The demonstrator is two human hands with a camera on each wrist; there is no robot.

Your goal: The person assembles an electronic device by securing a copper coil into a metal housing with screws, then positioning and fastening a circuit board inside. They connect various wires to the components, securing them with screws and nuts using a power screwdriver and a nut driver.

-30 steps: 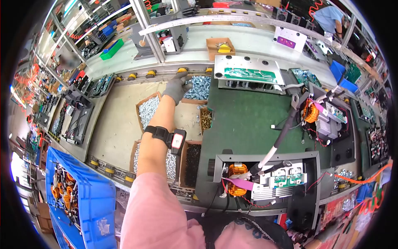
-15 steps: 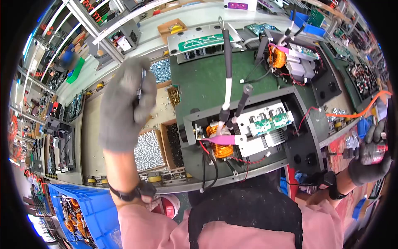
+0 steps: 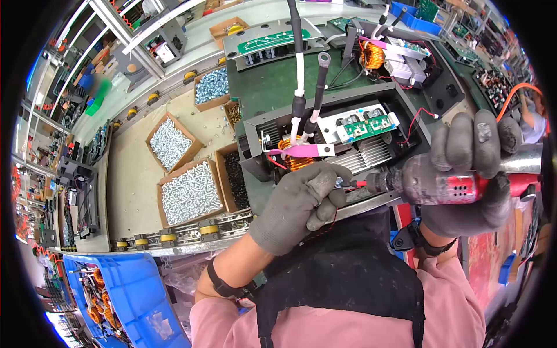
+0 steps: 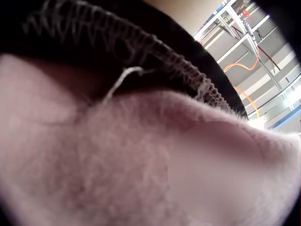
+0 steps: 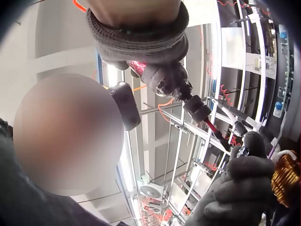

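Gloved in grey, my left hand (image 3: 299, 203) pinches a small shiny metal fastener (image 3: 339, 182) at the near edge of an open dark metal case (image 3: 250, 148). My right hand (image 3: 480, 139), also gloved, grips a red and grey power screwdriver (image 3: 432, 182) lying sideways. Its red-sleeved bit (image 3: 357, 184) points left, the tip right at the fastener. In the right wrist view, the bit (image 5: 212, 127) reaches down to the left fingers (image 5: 237, 181). Inside the case are a copper coil (image 3: 299, 160), a green circuit board (image 3: 368, 124), finned metal and a pink strip (image 3: 301, 151). The left wrist view shows mostly pink cloth (image 4: 117, 155).
Cardboard boxes of silver screws (image 3: 191, 194), bluish hardware (image 3: 213, 86) and dark screws stand left of the case. A blue crate (image 3: 130, 284) of coils sits lower left. Another unit (image 3: 400, 69) stands behind, and thick cables (image 3: 299, 64) rise from the case.
My left hand has come from the hardware boxes to the case's near edge with a small metal piece. My right hand has brought the screwdriver from the right side to meet it.
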